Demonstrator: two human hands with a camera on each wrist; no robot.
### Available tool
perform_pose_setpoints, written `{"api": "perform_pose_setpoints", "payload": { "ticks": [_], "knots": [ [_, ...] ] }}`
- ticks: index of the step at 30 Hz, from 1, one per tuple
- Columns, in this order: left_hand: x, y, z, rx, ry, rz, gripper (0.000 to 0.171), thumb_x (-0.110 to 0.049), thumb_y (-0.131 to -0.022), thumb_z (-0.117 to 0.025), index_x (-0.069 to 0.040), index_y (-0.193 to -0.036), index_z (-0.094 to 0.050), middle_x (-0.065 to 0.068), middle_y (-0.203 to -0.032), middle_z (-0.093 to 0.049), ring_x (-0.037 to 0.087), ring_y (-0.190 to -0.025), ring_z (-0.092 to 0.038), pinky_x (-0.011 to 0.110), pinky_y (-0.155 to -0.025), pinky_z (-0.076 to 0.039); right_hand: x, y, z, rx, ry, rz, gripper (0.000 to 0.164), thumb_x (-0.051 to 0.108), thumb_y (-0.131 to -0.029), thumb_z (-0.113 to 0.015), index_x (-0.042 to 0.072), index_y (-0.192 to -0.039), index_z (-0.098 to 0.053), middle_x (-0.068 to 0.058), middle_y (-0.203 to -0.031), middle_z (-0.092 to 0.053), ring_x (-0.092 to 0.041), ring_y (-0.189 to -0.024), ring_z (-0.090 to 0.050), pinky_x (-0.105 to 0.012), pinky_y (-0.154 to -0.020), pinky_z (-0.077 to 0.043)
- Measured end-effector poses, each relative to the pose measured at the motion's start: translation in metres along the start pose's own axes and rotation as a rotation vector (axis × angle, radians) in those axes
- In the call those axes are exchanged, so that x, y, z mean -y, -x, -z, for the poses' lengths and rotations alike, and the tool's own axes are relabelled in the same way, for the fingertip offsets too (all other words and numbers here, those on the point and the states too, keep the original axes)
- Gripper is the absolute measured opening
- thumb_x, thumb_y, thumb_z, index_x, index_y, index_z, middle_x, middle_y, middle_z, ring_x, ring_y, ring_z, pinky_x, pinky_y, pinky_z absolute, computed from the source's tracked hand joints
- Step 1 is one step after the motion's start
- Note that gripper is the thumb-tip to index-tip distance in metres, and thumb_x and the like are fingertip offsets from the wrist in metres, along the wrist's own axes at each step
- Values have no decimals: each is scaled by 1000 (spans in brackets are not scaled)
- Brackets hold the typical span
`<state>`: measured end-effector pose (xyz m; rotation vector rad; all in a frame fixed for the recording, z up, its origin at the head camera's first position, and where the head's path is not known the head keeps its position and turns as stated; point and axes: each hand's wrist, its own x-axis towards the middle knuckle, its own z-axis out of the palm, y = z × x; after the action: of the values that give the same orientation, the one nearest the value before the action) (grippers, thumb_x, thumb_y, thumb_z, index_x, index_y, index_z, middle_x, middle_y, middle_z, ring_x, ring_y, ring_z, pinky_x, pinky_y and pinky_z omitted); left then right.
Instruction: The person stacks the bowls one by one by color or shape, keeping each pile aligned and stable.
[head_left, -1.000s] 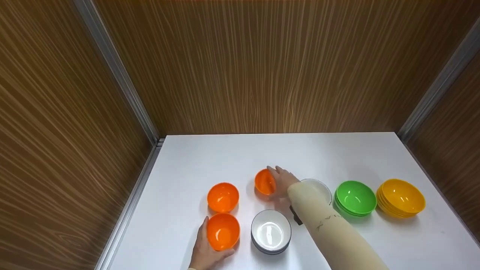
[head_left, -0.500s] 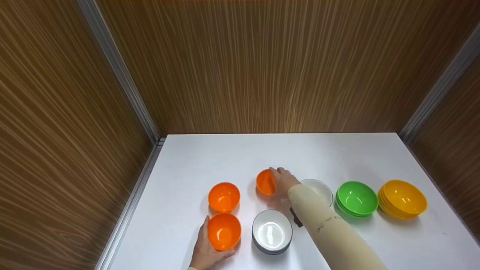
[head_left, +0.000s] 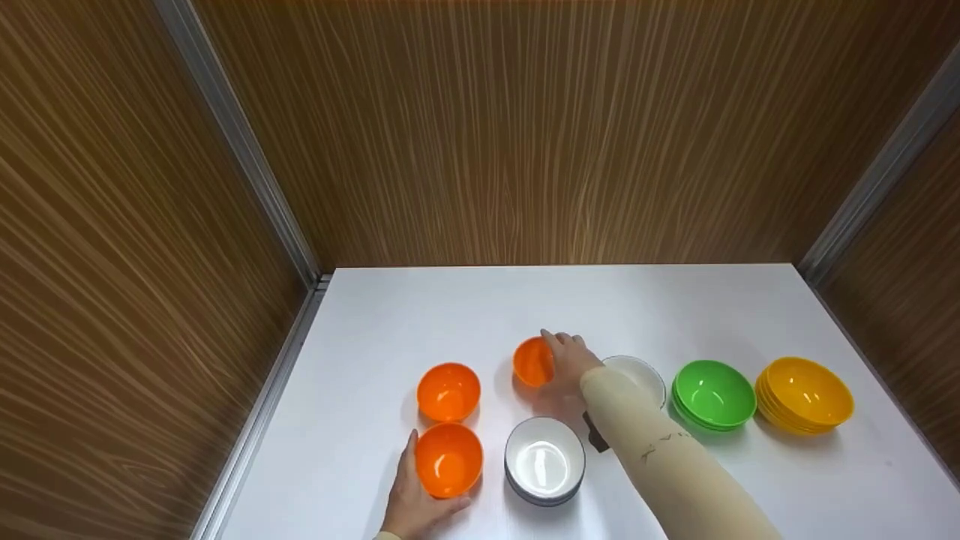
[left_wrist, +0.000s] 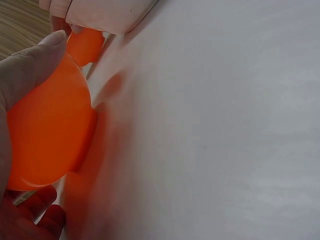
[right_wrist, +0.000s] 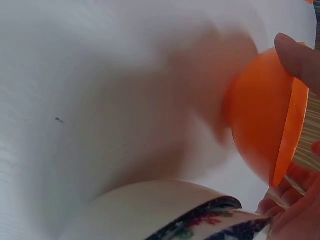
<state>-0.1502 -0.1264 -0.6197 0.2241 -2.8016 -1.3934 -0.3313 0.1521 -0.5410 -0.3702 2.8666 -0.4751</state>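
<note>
My left hand (head_left: 416,495) holds the nearest orange bowl (head_left: 448,460) from its left and front, thumb at the rim and fingers around the far side. That bowl (left_wrist: 50,125) fills the left part of the left wrist view. Just behind it on the table sits a second orange bowl (head_left: 448,392). Farther back and to the right, my right hand (head_left: 571,360) grips a third orange bowl (head_left: 532,362) by its right side. In the right wrist view, the thumb lies over this bowl's (right_wrist: 265,110) rim, with the other fingers on the opposite side.
A stack of white bowls (head_left: 545,460) stands between the forearms. Another white bowl (head_left: 637,379) is partly hidden by the right arm; stacks of green bowls (head_left: 714,395) and yellow bowls (head_left: 806,394) stand farther right. Wood-patterned panels (head_left: 525,150) surround the white table (head_left: 420,315).
</note>
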Motion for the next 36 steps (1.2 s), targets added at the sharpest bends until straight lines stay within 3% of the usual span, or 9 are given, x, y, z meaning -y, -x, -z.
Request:
{"api": "perform_pose_setpoints", "payload": {
  "ticks": [4,9,18,22,28,36],
  "knots": [
    [0,-1,1,-3,2,6,137,-61,-41,-82,-18,-146,-5,15,-147,-20,35,-127,-32,57,-100,-27,1,-4,6,-30,-47,33,98,42,-69,-75,21,-147,-18,-13,-142,-31,-34,-125,-31,-53,-97,-35],
    [1,-1,1,-2,25,43,139,-59,-38,-83,-21,-147,-5,16,-147,-18,36,-128,-29,58,-100,-26,18,-2,22,-42,-66,81,104,45,-65,-78,22,-147,-18,-13,-142,-30,-32,-124,-33,-52,-97,-36],
    [2,0,3,-20,37,-17,138,-57,-42,-83,-19,-147,-3,17,-145,-23,36,-126,-32,57,-100,-28,44,2,40,-81,-16,229,108,46,-60,-80,20,-146,-20,-13,-141,-29,-32,-124,-30,-46,-94,-41],
    [2,-1,4,-16,32,16,138,-59,-41,-83,-19,-147,-2,16,-145,-24,35,-126,-33,57,-100,-27,51,4,44,-76,3,265,105,38,-60,-81,20,-145,-22,-15,-140,-29,-33,-124,-28,-45,-93,-42],
    [1,-1,4,2,62,91,140,-58,-39,-83,-23,-147,-2,15,-146,-22,33,-128,-31,58,-102,-24,62,8,52,-59,17,294,105,38,-59,-81,24,-145,-22,-13,-139,-30,-30,-122,-30,-42,-91,-43],
    [1,-1,3,12,62,116,138,-60,-38,-82,-21,-147,-7,13,-148,-19,31,-128,-30,57,-102,-23,90,21,60,-28,49,373,108,39,-58,-82,27,-145,-19,-9,-140,-30,-26,-120,-33,-39,-89,-45]
  ]
}}
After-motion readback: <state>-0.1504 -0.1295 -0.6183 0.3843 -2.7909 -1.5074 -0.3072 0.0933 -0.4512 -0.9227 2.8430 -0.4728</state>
